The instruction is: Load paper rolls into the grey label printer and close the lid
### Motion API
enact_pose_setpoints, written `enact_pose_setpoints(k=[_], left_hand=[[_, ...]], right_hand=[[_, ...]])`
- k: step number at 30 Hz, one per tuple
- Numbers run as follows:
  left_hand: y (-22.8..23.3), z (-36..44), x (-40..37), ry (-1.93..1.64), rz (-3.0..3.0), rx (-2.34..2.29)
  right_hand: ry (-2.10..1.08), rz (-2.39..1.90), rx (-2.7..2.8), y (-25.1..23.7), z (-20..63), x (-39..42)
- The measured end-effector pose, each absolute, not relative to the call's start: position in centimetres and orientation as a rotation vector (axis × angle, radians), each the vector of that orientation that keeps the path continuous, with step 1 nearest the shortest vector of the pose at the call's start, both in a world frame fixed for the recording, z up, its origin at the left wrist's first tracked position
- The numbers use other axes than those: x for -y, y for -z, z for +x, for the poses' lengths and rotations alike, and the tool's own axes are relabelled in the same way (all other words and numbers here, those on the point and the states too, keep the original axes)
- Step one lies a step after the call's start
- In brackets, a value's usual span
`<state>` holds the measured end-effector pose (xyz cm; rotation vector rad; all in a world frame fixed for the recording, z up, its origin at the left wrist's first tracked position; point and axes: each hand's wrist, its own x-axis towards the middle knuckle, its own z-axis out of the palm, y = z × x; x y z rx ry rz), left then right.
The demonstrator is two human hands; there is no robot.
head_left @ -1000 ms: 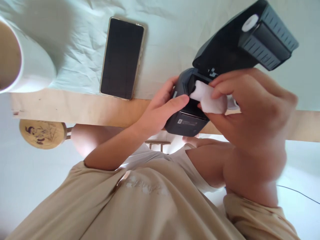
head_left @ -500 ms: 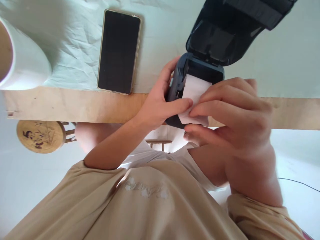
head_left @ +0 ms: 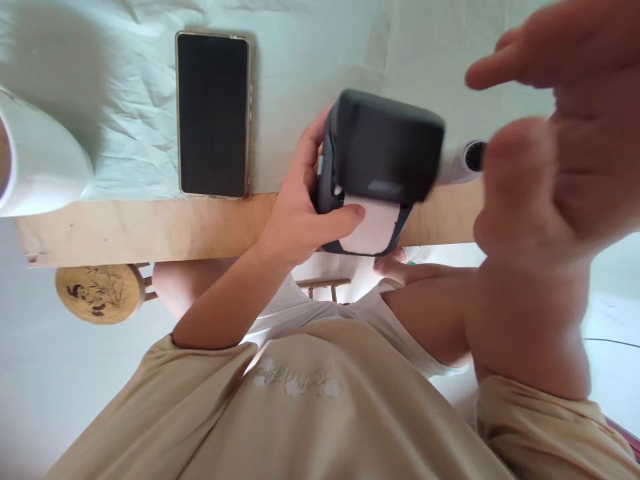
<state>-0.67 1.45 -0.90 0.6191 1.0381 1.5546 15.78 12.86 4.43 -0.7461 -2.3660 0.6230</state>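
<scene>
A small black label printer [head_left: 385,147] sits at the near edge of the wooden table [head_left: 150,230], with its lid down. A white strip of paper [head_left: 373,227] sticks out of its front slot. My left hand [head_left: 295,213] grips the printer's left side, and the thumb presses on the paper strip. My right hand [head_left: 555,147] hovers close to the camera at the right. It is blurred, its fingers are spread and it holds nothing. Just right of the printer lies a small white roll [head_left: 463,162] with a dark end.
A dark phone [head_left: 213,113] lies face up on the pale green cloth [head_left: 310,60], left of the printer. A white mug [head_left: 40,167] stands at the far left. Below the table edge are a round wooden stool [head_left: 100,293] and a thin cable [head_left: 610,343] on the floor.
The printer's lid has come down shut over the paper. My right hand let go of the paper and rose up to the right. My left hand kept its hold.
</scene>
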Motion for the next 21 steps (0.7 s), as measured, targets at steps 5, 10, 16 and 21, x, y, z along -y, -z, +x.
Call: enact_pose_setpoints(k=[5, 10, 16, 21], left_hand=[[0.6, 0.2, -1.6, -1.603, 0.622, -0.997], [-1.3, 1.9, -1.8, -1.606, 0.456, -1.189], [-1.3, 2.0, -1.7, -1.582, 0.455, -1.192], [-0.8, 1.8, -2.3, -1.682, 0.417, -0.99]], right_hand=[[-0.343, -0.6, 2.547, -4.3, 15.7, -12.1], [-0.361, -0.626, 2.55, -4.2, 15.9, -11.1], [-0.346, -0.862, 2.605, -4.6, 16.0, -10.4], [-0.276, -0.762, 2.538, -4.0, 16.4, -10.7]])
